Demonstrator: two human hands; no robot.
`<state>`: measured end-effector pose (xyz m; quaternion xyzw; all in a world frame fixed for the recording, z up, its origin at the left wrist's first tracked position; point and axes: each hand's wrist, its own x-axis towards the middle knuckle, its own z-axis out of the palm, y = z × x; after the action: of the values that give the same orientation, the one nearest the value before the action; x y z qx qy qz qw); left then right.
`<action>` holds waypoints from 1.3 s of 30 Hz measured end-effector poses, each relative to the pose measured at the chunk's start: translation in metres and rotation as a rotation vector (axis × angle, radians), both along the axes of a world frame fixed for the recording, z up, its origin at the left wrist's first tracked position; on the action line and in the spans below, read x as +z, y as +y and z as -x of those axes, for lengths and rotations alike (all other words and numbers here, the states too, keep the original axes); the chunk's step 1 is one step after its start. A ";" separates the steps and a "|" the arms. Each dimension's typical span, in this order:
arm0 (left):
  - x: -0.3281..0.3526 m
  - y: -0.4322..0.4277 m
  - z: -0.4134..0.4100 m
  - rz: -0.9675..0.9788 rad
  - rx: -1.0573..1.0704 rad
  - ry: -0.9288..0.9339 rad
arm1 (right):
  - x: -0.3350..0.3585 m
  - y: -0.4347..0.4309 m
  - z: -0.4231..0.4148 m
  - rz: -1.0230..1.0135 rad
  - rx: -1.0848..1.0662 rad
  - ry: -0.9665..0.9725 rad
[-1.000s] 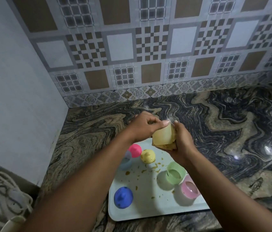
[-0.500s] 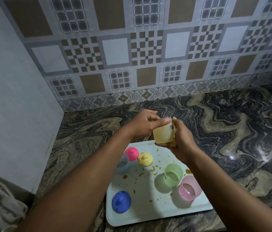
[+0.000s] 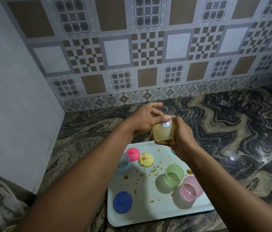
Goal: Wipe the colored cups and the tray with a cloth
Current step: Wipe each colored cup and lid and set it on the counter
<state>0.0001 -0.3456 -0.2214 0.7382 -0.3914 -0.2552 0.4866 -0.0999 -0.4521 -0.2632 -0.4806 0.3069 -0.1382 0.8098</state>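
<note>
Here, yellow cup (image 3: 163, 133) is gripped by curled fingers of right hand (image 3: 183, 137) above far edge of tray (image 3: 148, 210), top pinched by left hand (image 3: 146, 120).

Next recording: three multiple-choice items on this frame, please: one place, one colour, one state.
1. Where is the blue lid? A: near-left corner of the tray. B: on the countertop. C: in a hand.
2. What colour is the held cup? A: pink. B: yellow. C: green.
3. The tray surface is: A: spotless. B: cloth-covered. C: flecked with orange bits.
Answers: 1 A, it lies at that corner; 2 B, the held cup in the right hand is yellow; 3 C, orange bits dot the white surface.
</note>
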 end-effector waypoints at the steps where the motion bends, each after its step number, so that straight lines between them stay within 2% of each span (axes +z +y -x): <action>1: 0.000 0.001 0.001 0.041 -0.023 0.040 | 0.001 0.002 0.001 -0.114 0.079 -0.005; 3: -0.005 0.003 0.002 0.150 -0.035 0.213 | 0.008 0.005 0.008 -0.352 0.250 0.006; 5: -0.013 0.005 0.002 0.205 -0.007 0.338 | 0.007 0.002 0.010 -0.404 0.291 0.017; 7: -0.016 0.007 0.001 0.166 0.035 0.233 | 0.005 -0.003 0.008 -0.269 0.238 0.023; 10: -0.007 0.006 -0.002 0.062 0.049 0.046 | 0.008 -0.005 0.006 0.095 -0.007 0.066; 12: -0.001 0.004 -0.001 0.029 0.011 -0.034 | 0.006 -0.002 0.005 0.161 -0.055 0.072; 14: -0.002 0.004 0.000 0.067 -0.045 0.006 | 0.004 0.003 0.005 -0.070 0.090 0.082; 16: -0.006 0.005 0.001 0.140 -0.040 0.167 | 0.006 0.003 0.008 -0.310 0.261 0.109; 17: -0.010 0.004 0.002 0.198 0.001 0.255 | 0.006 -0.001 0.010 -0.377 0.270 0.108; 20: -0.019 -0.001 0.003 0.400 0.228 0.443 | 0.007 -0.022 0.008 -0.461 0.150 0.011; 22: -0.024 -0.007 0.005 0.434 0.326 0.417 | 0.008 -0.029 0.006 -0.493 0.037 -0.051; 23: -0.024 -0.011 0.007 0.409 0.343 0.345 | 0.009 -0.029 0.002 -0.490 0.000 -0.064; 26: -0.029 -0.022 0.016 0.324 0.350 0.072 | 0.013 -0.025 -0.010 -0.405 -0.068 -0.058; 28: -0.028 -0.023 0.015 0.280 0.375 -0.044 | 0.017 -0.026 -0.016 -0.295 -0.097 -0.034; 31: -0.020 -0.016 0.004 0.158 0.406 -0.033 | 0.022 -0.033 -0.022 -0.083 -0.120 -0.015; 34: -0.008 -0.017 0.002 0.143 0.385 0.185 | 0.024 -0.036 -0.029 0.075 -0.119 -0.055; 35: -0.008 -0.019 0.000 0.137 0.374 0.204 | 0.024 -0.037 -0.032 0.145 -0.117 -0.058; 39: -0.016 -0.024 -0.007 0.115 0.342 -0.018 | 0.025 -0.044 -0.045 0.336 -0.112 -0.042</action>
<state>0.0073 -0.3695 -0.2371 0.7673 -0.2784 -0.1391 0.5607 -0.0553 -0.4965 -0.2385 -0.5884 0.2889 -0.2424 0.7152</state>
